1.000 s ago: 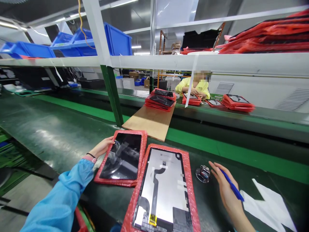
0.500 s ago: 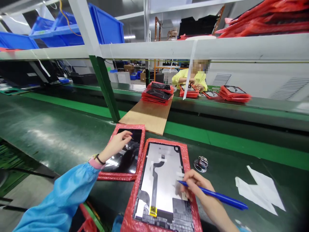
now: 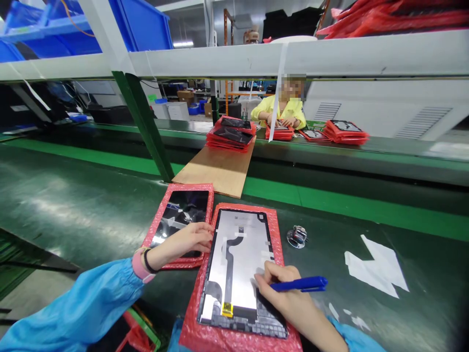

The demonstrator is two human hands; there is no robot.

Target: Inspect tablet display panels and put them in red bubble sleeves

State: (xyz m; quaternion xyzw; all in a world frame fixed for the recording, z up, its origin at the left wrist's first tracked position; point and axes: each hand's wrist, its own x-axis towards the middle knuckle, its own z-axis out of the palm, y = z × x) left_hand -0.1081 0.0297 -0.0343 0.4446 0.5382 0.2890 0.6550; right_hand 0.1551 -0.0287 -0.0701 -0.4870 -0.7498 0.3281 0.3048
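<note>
In front of me lies a tablet screen panel (image 3: 249, 259), silver back up, with a dark ribbon cable and yellow tape. It rests on red bubble wrap (image 3: 278, 337). My right hand (image 3: 284, 293) is closed around a blue pen (image 3: 308, 284) over the panel's right side; the pen's tip is hidden by the fingers. My left hand (image 3: 186, 242) reaches over a second, glossy black screen (image 3: 196, 205) on red bubble wrap. Its fingers are loosely stretched out, with the tips at the silver panel's left edge, and nothing shows in them.
A small metal-and-glass item (image 3: 297, 236) and white paper pieces (image 3: 377, 264) lie to the right. Beyond, a wooden board (image 3: 216, 168) leads to stacked wrapped screens (image 3: 230, 134). A person in yellow (image 3: 280, 110) works opposite. A green post (image 3: 144, 127) supports the shelf (image 3: 220, 63).
My left hand has moved from above the black screen right and down to the silver panel's edge. My right hand has moved slightly left and down, and the pen lies flatter. The view shifted slightly.
</note>
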